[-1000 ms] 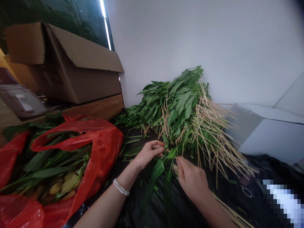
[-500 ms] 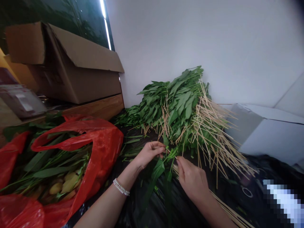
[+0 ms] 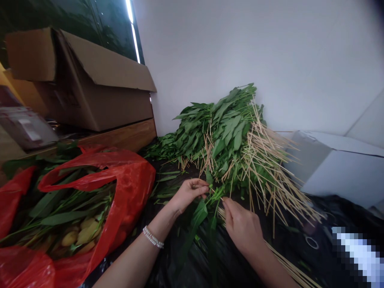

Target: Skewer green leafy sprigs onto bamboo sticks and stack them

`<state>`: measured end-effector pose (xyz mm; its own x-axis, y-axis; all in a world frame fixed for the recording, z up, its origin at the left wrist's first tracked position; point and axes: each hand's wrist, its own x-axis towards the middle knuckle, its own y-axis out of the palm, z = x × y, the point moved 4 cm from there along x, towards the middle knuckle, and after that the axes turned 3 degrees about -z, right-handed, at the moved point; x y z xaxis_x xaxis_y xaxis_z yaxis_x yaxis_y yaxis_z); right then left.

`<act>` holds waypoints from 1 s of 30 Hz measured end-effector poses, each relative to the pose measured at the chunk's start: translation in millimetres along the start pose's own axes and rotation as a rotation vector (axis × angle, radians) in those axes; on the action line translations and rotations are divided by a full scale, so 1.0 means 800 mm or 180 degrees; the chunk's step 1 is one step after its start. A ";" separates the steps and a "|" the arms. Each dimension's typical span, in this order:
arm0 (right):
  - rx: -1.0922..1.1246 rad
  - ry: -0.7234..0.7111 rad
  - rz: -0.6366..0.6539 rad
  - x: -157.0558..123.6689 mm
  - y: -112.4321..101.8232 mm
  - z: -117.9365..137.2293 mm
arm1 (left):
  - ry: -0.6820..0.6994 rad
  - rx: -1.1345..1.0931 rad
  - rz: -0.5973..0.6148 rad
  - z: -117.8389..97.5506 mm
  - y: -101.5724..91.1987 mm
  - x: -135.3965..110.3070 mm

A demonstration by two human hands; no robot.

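My left hand [image 3: 188,193] is pinched on a green leafy sprig [image 3: 201,211] whose long leaves hang down between my hands over the black sheet. Just to its right, my right hand [image 3: 241,227] is closed on a thin wooden skewer [image 3: 285,262] that runs back under my forearm, its tip at the sprig's stem. Right behind both hands lies a big pile of leafy sprigs on skewers [image 3: 228,138], the bare sticks fanning out to the right. A bead bracelet [image 3: 153,237] sits on my left wrist.
A red plastic bag [image 3: 120,188] at the left holds long leaves and yellow-green fruit. Cardboard boxes [image 3: 87,84] stand on a wooden ledge behind it. A white box [image 3: 339,168] lies at the right. Black plastic sheet [image 3: 168,264] covers the surface. White wall behind.
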<state>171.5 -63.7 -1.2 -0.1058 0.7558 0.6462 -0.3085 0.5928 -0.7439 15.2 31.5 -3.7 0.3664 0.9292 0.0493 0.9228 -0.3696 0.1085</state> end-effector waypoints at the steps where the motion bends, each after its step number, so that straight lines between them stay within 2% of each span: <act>1: -0.0005 -0.0002 0.0003 0.000 0.000 0.000 | -0.0002 -0.0005 -0.0023 0.000 0.000 0.000; 22: -0.0060 0.0068 0.0156 -0.003 0.005 0.004 | -0.0012 0.0076 -0.0068 0.001 0.000 0.000; 30: -0.0133 -0.0017 0.0091 -0.004 0.009 0.007 | -0.0264 -0.0021 0.0003 0.013 0.002 0.002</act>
<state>164.5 -63.6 -7.4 -0.1189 0.7713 0.6252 -0.2655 0.5820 -0.7686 18.2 32.4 -13.9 0.3762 0.9260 -0.0330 0.9217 -0.3703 0.1152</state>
